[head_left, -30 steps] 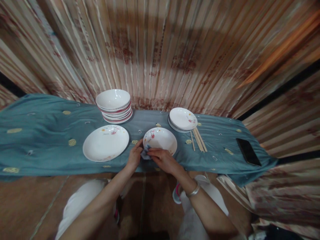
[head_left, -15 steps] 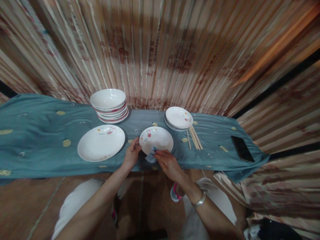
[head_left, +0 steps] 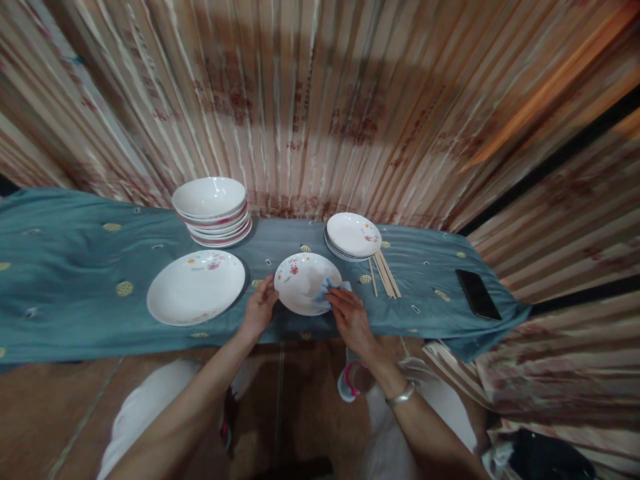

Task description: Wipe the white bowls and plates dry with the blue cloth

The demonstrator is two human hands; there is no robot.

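A white plate with a flower print (head_left: pixel 300 293) is in front of me at the table's near side. My left hand (head_left: pixel 261 307) grips its left rim, thumb and fingers closed on the edge. In my right hand (head_left: pixel 351 319) is a light blue cloth (head_left: pixel 326 289), pressed against the plate's right inner side. Left of my left hand lies a larger oval plate (head_left: pixel 195 290) with a similar print. Behind my right hand stands a small stack of flowered plates (head_left: pixel 353 233).
A stack of white bowls and dishes with red bands (head_left: pixel 213 210) stands at the back left. Several wooden chopsticks (head_left: pixel 385 275) lie right of the small plates. A black phone (head_left: pixel 477 293) rests near the right end of the teal tablecloth (head_left: pixel 75 267). Curtains hang behind.
My right hand has moved the cloth from the plate's near edge to its right side. My left hand keeps its hold on the left rim. The view has shifted slightly.
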